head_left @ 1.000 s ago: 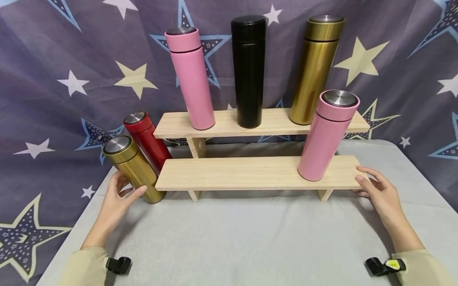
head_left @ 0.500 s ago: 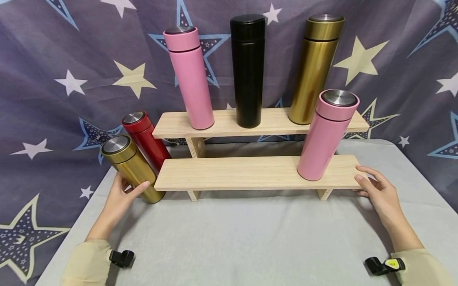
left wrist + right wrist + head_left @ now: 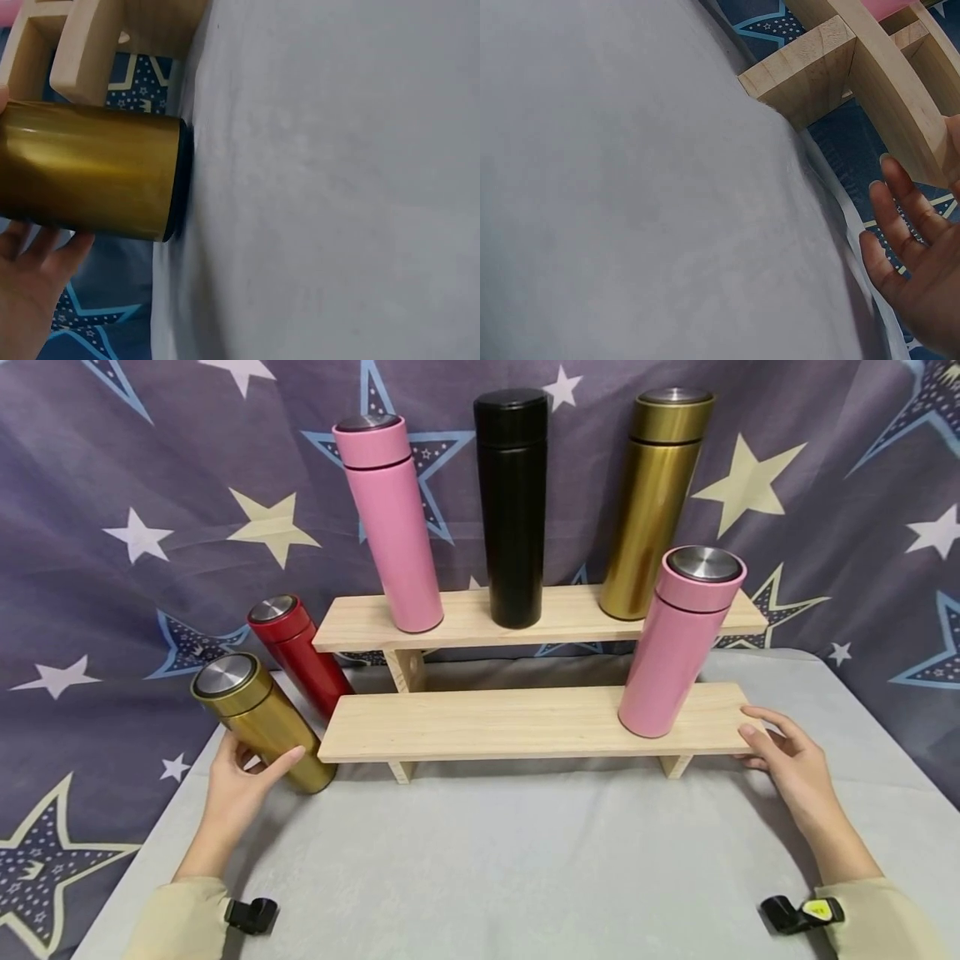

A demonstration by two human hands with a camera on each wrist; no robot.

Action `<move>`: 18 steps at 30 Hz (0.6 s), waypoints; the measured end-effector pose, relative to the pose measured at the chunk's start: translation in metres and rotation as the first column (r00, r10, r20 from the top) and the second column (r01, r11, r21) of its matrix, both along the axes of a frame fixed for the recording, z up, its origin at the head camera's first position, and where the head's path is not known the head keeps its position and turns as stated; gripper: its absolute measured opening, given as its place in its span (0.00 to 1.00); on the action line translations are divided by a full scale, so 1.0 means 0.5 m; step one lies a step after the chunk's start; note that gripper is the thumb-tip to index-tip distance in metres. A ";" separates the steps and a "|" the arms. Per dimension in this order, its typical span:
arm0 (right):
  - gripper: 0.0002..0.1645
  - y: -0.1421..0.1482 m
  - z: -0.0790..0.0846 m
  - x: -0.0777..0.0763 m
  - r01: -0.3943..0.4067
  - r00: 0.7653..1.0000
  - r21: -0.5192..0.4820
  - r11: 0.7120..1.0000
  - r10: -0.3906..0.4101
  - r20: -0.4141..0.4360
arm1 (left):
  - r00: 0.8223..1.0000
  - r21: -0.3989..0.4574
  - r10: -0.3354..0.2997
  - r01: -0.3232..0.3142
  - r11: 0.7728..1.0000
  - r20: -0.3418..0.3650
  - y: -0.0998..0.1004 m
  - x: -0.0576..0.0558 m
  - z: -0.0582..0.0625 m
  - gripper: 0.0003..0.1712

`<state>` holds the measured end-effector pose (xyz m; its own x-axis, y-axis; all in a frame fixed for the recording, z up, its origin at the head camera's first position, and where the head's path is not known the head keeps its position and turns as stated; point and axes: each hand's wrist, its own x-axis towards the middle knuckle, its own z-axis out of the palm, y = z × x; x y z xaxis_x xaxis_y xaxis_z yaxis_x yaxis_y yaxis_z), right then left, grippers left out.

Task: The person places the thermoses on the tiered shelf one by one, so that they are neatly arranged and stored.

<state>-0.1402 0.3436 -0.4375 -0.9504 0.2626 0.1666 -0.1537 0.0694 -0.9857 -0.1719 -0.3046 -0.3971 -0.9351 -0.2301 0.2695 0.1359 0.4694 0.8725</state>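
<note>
At the left end of a two-tier wooden rack (image 3: 442, 727), my left hand (image 3: 238, 785) grips a short gold thermos bottle (image 3: 273, 727), thumb on the near side and fingers behind. In the left wrist view its dark base (image 3: 182, 180) is close to the cloth; whether it touches I cannot tell. Just behind stands a red thermos (image 3: 300, 652), its lower part hidden by the rack. My right hand (image 3: 798, 777) holds the lower shelf's right end, thumb and index finger at the edge. In the right wrist view the other fingers (image 3: 889, 217) hang loose below the board.
A short pink thermos (image 3: 678, 647) stands on the lower shelf's right part. The upper shelf (image 3: 465, 610) carries a tall pink thermos (image 3: 393, 535), a black one (image 3: 513, 518) and a gold one (image 3: 652, 510). Grey cloth (image 3: 525, 860) covers the table; a starry curtain (image 3: 90, 593) hangs behind.
My left hand has closed in on the short gold thermos, whose top has shifted slightly left, away from the red one. The right hand stays at the shelf end; the view shifts slightly.
</note>
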 end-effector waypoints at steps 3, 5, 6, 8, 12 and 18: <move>0.20 -0.002 0.000 0.000 -0.006 1.000 -0.015 1.000 0.006 -0.005 | 0.999 -0.014 0.034 -0.035 0.999 -0.017 0.003 0.010 0.006 0.32; 0.20 -0.002 0.000 0.000 -0.006 1.000 -0.013 1.000 0.006 -0.006 | 0.997 -0.011 0.058 -0.059 0.998 -0.041 0.005 0.016 0.012 0.33; 0.20 -0.002 0.001 0.000 -0.005 1.000 -0.013 1.000 0.005 -0.005 | 0.996 -0.008 0.067 -0.068 0.998 -0.058 0.006 0.019 0.016 0.33; 0.20 -0.002 0.001 0.000 -0.003 1.000 -0.010 1.000 0.003 -0.001 | 0.991 -0.001 0.081 -0.081 0.997 -0.102 0.007 0.024 0.022 0.34; 0.20 -0.003 0.001 0.001 0.008 1.000 0.011 1.000 -0.008 0.009 | 0.975 0.027 0.088 -0.084 0.996 -0.203 0.010 0.036 0.034 0.35; 0.20 -0.002 0.001 0.001 0.026 0.999 0.049 0.998 -0.027 0.023 | 0.943 0.061 0.093 -0.077 0.995 -0.318 0.020 0.049 0.052 0.35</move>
<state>-0.1397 0.3428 -0.4370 -0.9471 0.2797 0.1573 -0.1277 0.1211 -0.9844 -0.1473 -0.2944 -0.3713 -0.7776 -0.3245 0.5386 0.3731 0.4514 0.8106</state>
